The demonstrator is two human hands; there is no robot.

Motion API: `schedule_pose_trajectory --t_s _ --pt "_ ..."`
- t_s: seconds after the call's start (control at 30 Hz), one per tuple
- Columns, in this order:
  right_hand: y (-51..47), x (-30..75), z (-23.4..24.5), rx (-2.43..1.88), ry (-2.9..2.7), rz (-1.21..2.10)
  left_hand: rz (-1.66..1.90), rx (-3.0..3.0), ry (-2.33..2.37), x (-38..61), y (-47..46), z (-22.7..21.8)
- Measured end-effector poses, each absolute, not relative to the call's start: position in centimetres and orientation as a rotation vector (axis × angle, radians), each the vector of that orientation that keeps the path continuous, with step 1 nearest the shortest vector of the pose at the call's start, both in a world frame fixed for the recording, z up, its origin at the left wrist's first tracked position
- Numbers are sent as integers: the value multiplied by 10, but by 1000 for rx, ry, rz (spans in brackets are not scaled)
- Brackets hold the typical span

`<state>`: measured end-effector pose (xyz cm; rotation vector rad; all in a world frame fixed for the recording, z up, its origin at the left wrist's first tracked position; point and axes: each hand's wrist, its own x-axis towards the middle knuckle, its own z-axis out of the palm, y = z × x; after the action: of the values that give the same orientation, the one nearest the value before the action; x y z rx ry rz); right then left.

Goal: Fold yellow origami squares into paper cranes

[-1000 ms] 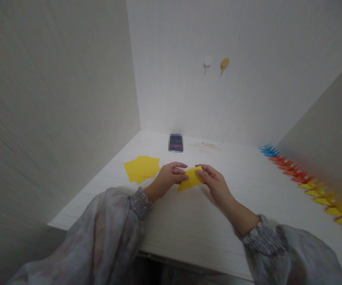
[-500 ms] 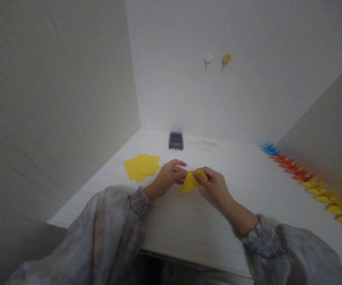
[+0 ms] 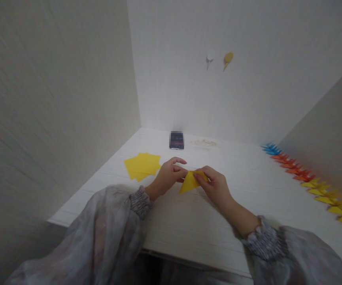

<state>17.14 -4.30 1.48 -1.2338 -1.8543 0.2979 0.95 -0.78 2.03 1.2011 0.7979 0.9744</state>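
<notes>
Between my hands is a folded piece of yellow origami paper point(image 3: 188, 184), held just above the table with one point facing down toward me. My left hand point(image 3: 171, 174) pinches its upper left corner between thumb and fingers, the index finger raised and curved over. My right hand point(image 3: 215, 182) grips the right side, thumb on the front face and the fingers partly hidden behind. To the left of my left hand, several loose yellow paper sheets point(image 3: 142, 165) lie overlapped and fanned on the table.
A phone point(image 3: 176, 140) lies near the back wall. Along the right side runs a row of folded paper figures: blue ones point(image 3: 271, 149), orange-red ones point(image 3: 292, 166) and yellow ones point(image 3: 332, 202). A white hook point(image 3: 210, 58) and a yellow hook point(image 3: 228, 58) are on the wall above the white table point(image 3: 194, 233).
My hands keep their hold on the yellow paper. The right fingers have shifted slightly along its edge, and the whole view has moved a little.
</notes>
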Motion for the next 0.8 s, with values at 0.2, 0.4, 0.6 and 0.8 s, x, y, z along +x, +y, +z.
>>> schedule_pose_trajectory --t_s 0.2,0.4,0.6,0.8 --pt "-44 170 16 -1185 -1893 281 980 1193 817 10 -8 23" --pt "-44 175 13 -1027 -2017 279 1037 1159 874 9 -6 22" --pt "-41 180 12 -942 -1864 505 1048 1105 837 8 -6 24" --pt "-38 178 7 -877 -1616 874 1045 1156 795 8 -6 26"
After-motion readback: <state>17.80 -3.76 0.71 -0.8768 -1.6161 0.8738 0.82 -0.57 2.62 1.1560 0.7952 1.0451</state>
